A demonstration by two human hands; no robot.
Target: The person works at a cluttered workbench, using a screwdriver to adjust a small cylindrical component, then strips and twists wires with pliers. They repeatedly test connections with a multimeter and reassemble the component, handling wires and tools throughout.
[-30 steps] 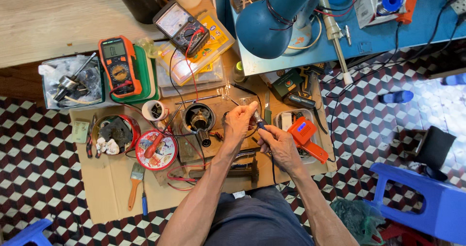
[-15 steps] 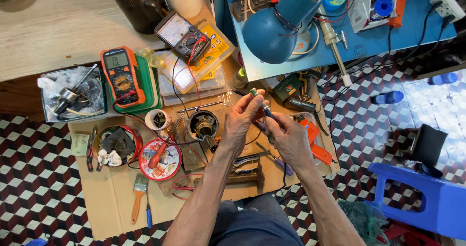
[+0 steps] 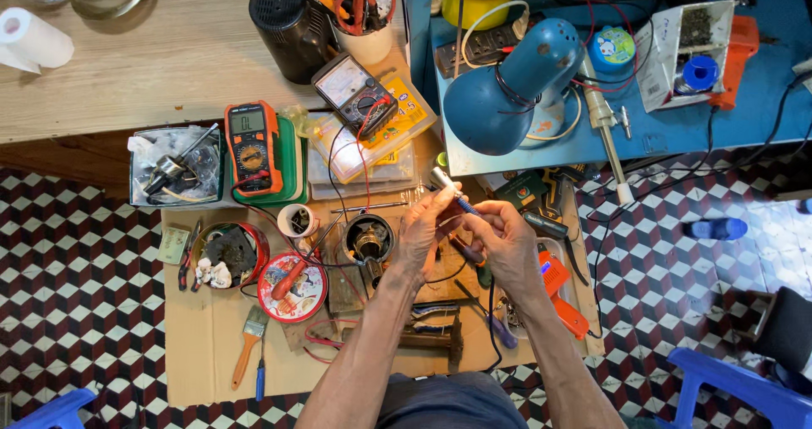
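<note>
Both my hands are raised together over a sheet of cardboard (image 3: 203, 370) on the floor. My left hand (image 3: 428, 231) and my right hand (image 3: 504, 241) hold one slim pen-like tool (image 3: 451, 189) with a blue shaft and a pale tip pointing up-left. A dark cord runs down from my hands. Just left of my left hand sits a round metal motor part (image 3: 369, 239). An orange tool (image 3: 560, 292) lies right of my right wrist.
An orange multimeter (image 3: 251, 147), an analogue meter (image 3: 356, 96), a red tin lid (image 3: 293, 287), a tin of oddments (image 3: 227, 254), a paintbrush (image 3: 249, 343) and pliers lie around. A blue lamp (image 3: 507, 90) stands on a blue bench. A blue plastic chair (image 3: 744, 388) is at lower right.
My hands have lifted the slim tool up off the cardboard and brought it closer to me; the view has shifted so the workbench fills more of the top.
</note>
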